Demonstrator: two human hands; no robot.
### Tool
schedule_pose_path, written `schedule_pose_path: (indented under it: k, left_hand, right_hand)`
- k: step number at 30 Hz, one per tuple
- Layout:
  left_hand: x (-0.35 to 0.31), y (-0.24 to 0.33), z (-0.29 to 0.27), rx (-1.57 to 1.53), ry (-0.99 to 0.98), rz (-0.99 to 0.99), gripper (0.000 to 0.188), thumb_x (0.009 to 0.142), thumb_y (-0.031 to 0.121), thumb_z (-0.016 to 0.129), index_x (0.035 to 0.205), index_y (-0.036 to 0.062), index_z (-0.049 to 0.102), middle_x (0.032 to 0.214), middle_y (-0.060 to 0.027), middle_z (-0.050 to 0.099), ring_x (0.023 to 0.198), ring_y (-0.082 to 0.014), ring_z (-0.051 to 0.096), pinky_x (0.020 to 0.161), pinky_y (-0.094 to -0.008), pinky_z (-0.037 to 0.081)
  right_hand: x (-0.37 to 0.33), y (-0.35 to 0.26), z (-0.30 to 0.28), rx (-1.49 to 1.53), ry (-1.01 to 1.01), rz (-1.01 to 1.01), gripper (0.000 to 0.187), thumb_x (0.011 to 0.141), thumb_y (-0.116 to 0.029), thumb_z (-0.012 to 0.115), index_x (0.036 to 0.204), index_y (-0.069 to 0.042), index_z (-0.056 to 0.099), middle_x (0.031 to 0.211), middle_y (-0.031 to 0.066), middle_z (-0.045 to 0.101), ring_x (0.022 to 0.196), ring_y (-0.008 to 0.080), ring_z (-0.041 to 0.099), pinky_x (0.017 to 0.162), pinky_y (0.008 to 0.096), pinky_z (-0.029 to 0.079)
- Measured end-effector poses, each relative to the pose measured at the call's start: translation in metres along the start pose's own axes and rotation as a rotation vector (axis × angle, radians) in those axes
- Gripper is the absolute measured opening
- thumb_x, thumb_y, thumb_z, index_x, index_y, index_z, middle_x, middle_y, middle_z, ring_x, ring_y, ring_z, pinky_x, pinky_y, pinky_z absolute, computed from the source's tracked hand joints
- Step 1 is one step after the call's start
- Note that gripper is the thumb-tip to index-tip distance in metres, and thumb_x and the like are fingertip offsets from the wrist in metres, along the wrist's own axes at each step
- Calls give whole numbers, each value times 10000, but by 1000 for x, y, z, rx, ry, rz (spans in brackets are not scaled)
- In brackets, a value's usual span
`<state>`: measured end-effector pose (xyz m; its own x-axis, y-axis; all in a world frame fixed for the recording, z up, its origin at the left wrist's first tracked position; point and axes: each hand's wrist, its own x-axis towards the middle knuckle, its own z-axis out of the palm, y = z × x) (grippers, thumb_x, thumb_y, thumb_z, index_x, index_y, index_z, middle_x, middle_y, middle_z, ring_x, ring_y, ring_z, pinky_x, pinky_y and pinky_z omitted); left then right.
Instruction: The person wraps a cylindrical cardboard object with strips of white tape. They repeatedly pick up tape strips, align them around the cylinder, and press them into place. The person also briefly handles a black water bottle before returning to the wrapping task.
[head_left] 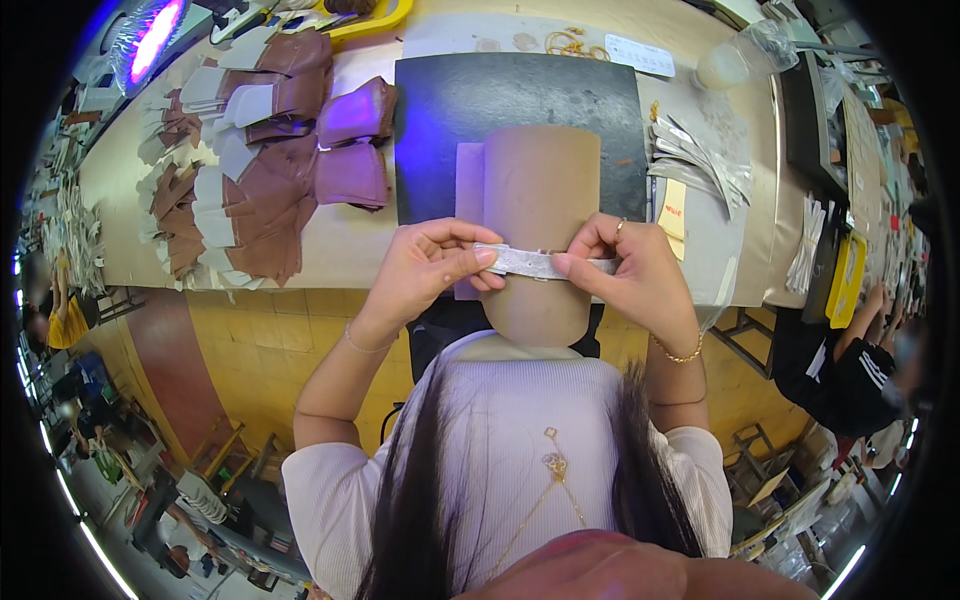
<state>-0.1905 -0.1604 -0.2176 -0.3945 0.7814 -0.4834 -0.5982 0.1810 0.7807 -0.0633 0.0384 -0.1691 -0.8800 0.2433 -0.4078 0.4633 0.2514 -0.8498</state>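
In the middle of the frame the person holds a narrow pale strip (532,262) stretched sideways between both hands. The left hand (425,272) pinches the strip's left end between thumb and fingers; the right hand (632,275), with a ring on one finger, pinches its right end the same way. The strip lies across the front of a tan piece of leather (540,215), which curves like a tube and stands over the near edge of a black mat (440,120) on the table (350,245). A pale lilac piece (468,190) shows behind the tan piece's left side. In the upper left of the frame, brown and purple cut pieces (270,170) lie spread in overlapping rows. At the right, just beside the mat, lies a fan of thin silvery strips (700,160).
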Motion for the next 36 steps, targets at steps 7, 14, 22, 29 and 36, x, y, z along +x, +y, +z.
schedule_pose_path:
  k: [7,14,22,29,36]
  left_hand:
    - [2,-2,-2,-21,-24,-4,225,868,64,631,1036,-81,593,870,-145,658,741,-181,673,654,-256,546]
    - [2,-7,-5,-17,-15,25,196,859,23,611,1030,-70,585,844,-158,667,710,-178,677,649,-264,566]
    - [-4,-13,-27,26,47,41,196,858,1,603,1040,-67,583,836,-180,668,690,-188,680,633,-264,569]
    - [2,-24,-31,-22,-1,75,189,866,8,604,1038,-70,591,869,-178,667,736,-185,679,662,-259,565]
    - [9,-31,-31,-13,19,32,182,853,-3,603,1025,-59,586,827,-178,669,677,-191,671,627,-270,565]
  right_hand:
    - [-1,1,1,-132,58,-58,247,767,-186,735,693,-21,566,567,-6,527,520,44,439,477,217,347]
    - [-5,9,-7,-122,27,23,309,727,-234,783,688,-36,549,573,-27,499,529,41,406,487,213,319]
    - [-18,28,-35,154,4,50,258,738,-219,779,705,-45,593,643,-49,540,598,26,432,542,193,335]
    - [-8,51,-28,244,-8,38,261,756,-241,766,708,-37,611,672,-25,572,632,39,460,559,207,357]
    - [0,68,-18,393,-48,52,279,750,-259,773,710,-36,610,685,-19,571,646,51,475,570,212,378]
